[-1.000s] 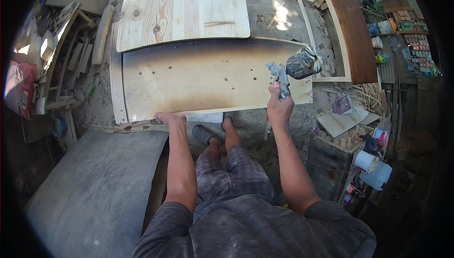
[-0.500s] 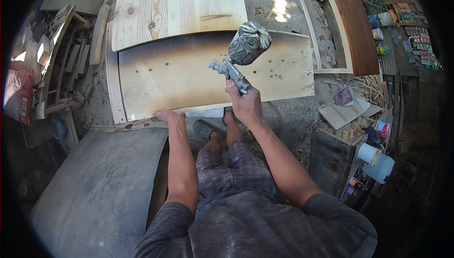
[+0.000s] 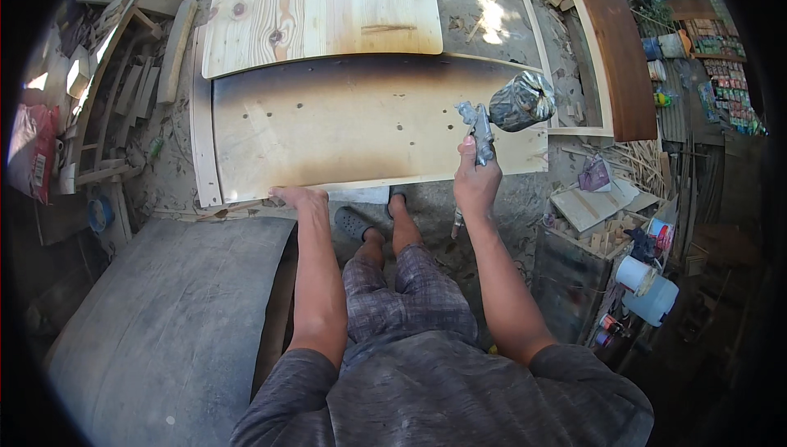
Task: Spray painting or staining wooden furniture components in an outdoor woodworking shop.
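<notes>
While the near edge of a pale plywood panel (image 3: 352, 139) is touched by the left hand (image 3: 302, 196), a spray gun (image 3: 482, 134) is held over the panel's right part by the right hand (image 3: 477, 189), whose grip is clamped around the handle. Whether the left grip is closed on the edge cannot be told, as the fingers are partly hidden. Dark brown shading is seen along much of the far edge, with a fainter band on the near edge; the coating is therefore judged to be partly done, the middle and right end being left pale. No spray can be made out.

The panel's far edge is overlapped in view by a knotty pine board (image 3: 328, 4), and part of its right end is screened by the gun's cup (image 3: 522, 102). Beyond the cup, a bare wooden frame (image 3: 582, 131) is bordered by a brown board (image 3: 627, 86). To the right, room is taken up by an offcut box (image 3: 574, 275) and a white bucket (image 3: 635, 275); at lower left, by a dark grey sheet (image 3: 172, 299).
</notes>
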The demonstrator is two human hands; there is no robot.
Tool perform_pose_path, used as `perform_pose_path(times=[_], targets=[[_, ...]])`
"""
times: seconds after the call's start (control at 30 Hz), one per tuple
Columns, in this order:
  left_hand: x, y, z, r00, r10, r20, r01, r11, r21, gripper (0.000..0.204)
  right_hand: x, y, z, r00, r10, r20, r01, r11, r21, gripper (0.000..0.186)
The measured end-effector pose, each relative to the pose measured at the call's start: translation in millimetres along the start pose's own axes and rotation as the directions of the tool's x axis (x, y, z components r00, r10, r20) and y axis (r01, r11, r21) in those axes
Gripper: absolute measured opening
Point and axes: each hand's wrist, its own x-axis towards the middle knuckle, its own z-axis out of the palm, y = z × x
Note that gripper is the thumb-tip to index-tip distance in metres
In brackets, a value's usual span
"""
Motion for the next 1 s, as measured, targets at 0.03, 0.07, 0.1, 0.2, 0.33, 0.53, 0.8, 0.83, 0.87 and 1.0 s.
perform_pose_path(times=[0.03,0.07,0.1,0.2,0.33,0.53,0.8,0.83,0.87,1.0], targets=[[0,-2,1,1.0,0.009,-0.02,-0.009,1.0,0.008,0.082,-2,-7,8,1.0,-0.006,0.011,0.006,1.0,0.005,0.035],[0,-3,2,0.999,0.018,-0.041,-0.018,1.0,0.015,0.083,-4,-14,16,0.998,0.0,0.055,-0.001,1.0,0.016,0.034],[-1,-4,3,0.998,0.028,-0.048,-0.028,1.0,0.006,0.083,-7,-21,24,0.995,0.005,0.099,-0.008,1.0,0.026,0.034],[-3,-5,6,0.997,0.007,-0.076,-0.01,0.999,-0.045,0.082,-18,-39,60,0.978,-0.051,0.204,0.031,0.994,0.103,0.033],[14,-5,-7,0.992,0.052,-0.111,-0.057,0.998,-0.039,0.082,-35,-76,106,0.933,-0.159,0.323,0.102,0.977,0.185,0.033],[15,-6,-12,0.995,0.068,-0.077,-0.078,0.987,-0.141,0.084,-59,-123,170,0.861,-0.266,0.432,0.16,0.95,0.267,0.033],[-1,5,-8,0.972,-0.057,-0.228,0.048,0.998,-0.046,0.092,-79,-177,234,0.758,-0.362,0.543,0.23,0.927,0.297,0.035],[-2,5,-6,0.966,-0.075,-0.247,0.069,0.997,-0.032,0.094,-80,-181,238,0.744,-0.374,0.553,0.234,0.922,0.309,0.036],[-3,4,-5,0.96,-0.092,-0.266,0.09,0.996,-0.018,0.096,-81,-185,241,0.731,-0.386,0.563,0.237,0.917,0.32,0.036],[-24,12,12,0.945,-0.074,-0.32,0.102,0.992,0.073,0.098,-80,-181,243,0.725,-0.437,0.532,0.285,0.894,0.345,0.036]])
